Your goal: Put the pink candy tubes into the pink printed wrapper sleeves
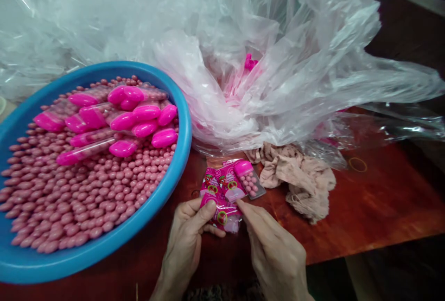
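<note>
Between thumb and fingers, my left hand [189, 231] grips a small pink printed plastic packet [221, 214] with a clear lower edge. The fingers of my right hand [274, 245] are drawn together at the packet's right edge; its thumb is hidden. Just beyond lie more pink printed packets [227, 179]. Beside them is a small clear container [249, 181] with a bright pink cap and pink candy balls inside. To the left, a large blue basin [186, 138] holds loose pink candy balls [83, 203], with several capped clear containers [121, 121] lying on them.
A big heap of clear plastic sheeting [215, 18] covers the back, with bright pink pieces [248, 63] within its folds. A crumpled beige cloth [302, 176] lies right of the packets. A rubber band [358, 165] rests on the reddish-brown table [375, 213].
</note>
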Action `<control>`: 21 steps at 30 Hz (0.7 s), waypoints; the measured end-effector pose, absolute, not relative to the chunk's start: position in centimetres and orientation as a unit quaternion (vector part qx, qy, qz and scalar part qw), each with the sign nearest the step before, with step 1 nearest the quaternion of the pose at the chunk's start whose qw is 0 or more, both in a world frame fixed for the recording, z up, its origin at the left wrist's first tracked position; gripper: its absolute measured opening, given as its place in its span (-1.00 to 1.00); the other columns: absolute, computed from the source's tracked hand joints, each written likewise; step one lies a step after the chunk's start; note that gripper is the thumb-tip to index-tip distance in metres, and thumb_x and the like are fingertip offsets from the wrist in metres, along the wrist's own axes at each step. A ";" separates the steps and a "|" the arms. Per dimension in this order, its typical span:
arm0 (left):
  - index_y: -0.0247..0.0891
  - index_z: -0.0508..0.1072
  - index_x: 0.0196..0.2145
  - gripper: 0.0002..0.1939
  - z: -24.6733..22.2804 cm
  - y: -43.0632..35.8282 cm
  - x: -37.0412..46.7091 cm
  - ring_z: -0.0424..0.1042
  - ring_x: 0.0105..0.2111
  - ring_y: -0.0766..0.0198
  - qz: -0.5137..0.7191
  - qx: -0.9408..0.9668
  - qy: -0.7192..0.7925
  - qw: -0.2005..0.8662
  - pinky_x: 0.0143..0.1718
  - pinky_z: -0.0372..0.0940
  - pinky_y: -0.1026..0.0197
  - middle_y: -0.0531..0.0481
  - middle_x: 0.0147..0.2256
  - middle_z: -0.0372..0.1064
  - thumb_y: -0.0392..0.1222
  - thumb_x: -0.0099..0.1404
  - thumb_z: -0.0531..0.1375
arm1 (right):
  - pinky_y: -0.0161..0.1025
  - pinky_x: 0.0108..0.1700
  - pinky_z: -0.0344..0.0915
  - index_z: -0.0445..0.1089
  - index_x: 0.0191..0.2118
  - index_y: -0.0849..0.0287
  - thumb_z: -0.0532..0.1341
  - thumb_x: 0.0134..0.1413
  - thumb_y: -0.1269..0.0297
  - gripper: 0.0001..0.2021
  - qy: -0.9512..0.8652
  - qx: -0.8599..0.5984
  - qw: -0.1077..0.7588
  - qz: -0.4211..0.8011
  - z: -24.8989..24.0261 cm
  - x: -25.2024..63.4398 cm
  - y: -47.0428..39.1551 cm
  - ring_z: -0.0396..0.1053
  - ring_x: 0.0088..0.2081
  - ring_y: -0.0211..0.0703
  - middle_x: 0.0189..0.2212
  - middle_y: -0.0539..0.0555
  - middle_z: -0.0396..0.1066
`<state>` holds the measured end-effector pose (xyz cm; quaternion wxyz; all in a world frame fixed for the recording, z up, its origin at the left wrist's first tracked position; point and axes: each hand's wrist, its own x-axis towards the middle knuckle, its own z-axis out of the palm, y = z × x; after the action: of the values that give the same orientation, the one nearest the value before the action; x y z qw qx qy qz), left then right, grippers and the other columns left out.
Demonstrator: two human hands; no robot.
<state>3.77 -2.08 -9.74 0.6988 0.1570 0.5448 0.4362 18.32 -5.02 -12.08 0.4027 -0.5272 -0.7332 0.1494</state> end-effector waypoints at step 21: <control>-0.22 0.64 -0.38 -0.89 -9.6 -2.6 4.2 0.44 -0.45 0.31 0.478 0.183 0.542 0.666 -0.36 0.37 0.33 0.02 -0.49 0.55 -0.20 0.13 0.30 | -0.34 -0.32 0.40 0.47 -0.40 0.11 0.27 0.03 0.48 -0.89 -0.435 -0.585 0.546 0.413 -10.8 15.2 -4.7 0.39 -0.31 -0.21 -0.33 0.02 0.32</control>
<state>4.23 -2.56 -9.60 0.6660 0.1834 0.5423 0.4782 15.23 -4.66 -10.80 0.5456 -0.5847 -0.4354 0.4133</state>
